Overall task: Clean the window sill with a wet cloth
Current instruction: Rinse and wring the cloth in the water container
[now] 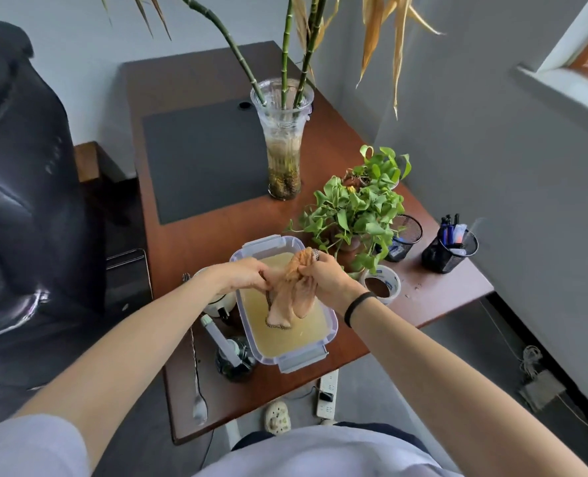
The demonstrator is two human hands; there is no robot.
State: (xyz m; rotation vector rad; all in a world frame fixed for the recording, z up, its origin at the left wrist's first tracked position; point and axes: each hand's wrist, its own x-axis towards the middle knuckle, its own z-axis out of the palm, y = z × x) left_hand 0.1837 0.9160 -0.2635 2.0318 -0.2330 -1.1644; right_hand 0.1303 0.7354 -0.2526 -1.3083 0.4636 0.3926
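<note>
the person wears a pale lilac-white short-sleeved shirt, its left sleeve loose at the upper arm. both forearms are bare. a thin black band rings the right hand's wrist. dark cloth shows beyond the hem.

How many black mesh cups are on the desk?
2. One mesh cup stands beside the leafy plant, partly behind its leaves; the pen-filled mesh cup stands nearer the wall.
</note>
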